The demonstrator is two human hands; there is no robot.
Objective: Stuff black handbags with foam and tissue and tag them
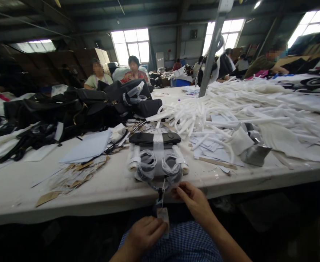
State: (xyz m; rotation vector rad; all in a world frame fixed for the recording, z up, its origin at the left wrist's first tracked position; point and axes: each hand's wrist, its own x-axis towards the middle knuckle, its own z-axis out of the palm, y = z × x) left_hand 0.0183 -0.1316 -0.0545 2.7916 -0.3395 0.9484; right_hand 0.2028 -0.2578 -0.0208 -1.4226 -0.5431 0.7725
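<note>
A black handbag (154,138) lies at the table's front edge, with clear film around its ring-shaped parts and white rolls at both sides. From its near end a string (163,193) hangs over the edge, bearing a small pale hang tag (163,215). My left hand (146,233) pinches that tag between thumb and fingers, just above my lap. Close to the bag's near right corner is my right hand (194,200), fingers curled and tips together by the plastic wrap; what they grip, if anything, cannot be made out.
Left of the bag lie white paper sheets (86,147) and a pile of brown-and-clear tags (75,174). Black bags (94,102) are heaped behind. White foam strips (198,112) and a grey tape roll (255,149) lie right. A metal post (210,54) rises mid-table; people sit beyond.
</note>
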